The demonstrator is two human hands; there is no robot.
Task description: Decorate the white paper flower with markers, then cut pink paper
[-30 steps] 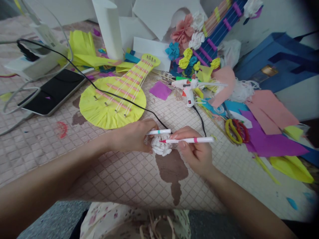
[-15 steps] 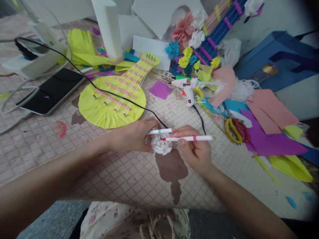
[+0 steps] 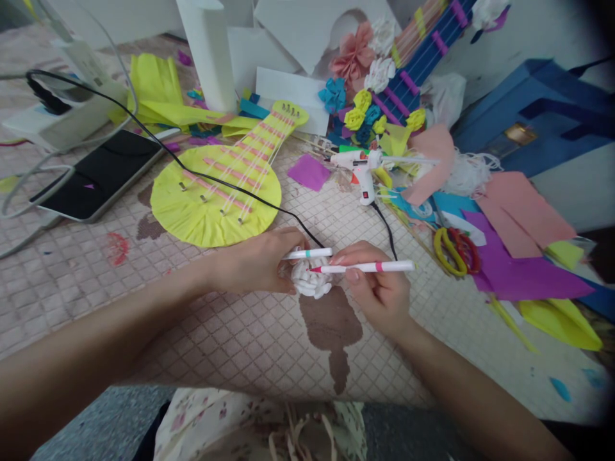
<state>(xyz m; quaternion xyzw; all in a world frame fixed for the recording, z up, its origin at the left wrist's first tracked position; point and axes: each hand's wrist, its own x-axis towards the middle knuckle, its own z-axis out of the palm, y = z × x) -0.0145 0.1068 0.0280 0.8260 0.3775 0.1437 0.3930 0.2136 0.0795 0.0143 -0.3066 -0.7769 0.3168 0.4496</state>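
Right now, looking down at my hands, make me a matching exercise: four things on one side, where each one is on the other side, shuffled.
1 pink-banded pen
2 green-banded pen
3 glue gun
4 yellow paper guitar

A under a black cable
B in the left hand
C among paper scraps, beyond both hands
D in the right hand, tip at the white paper flower

Pairs: 1-D, 2-B, 3-C, 4-A

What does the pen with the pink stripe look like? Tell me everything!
The pen is thin and white, seemingly plastic, with a pink band past its middle and a red tip. It lies nearly level, pinched by the fingers of the right hand. Its tip points left, at or against a white crumpled paper flower held by the left hand.
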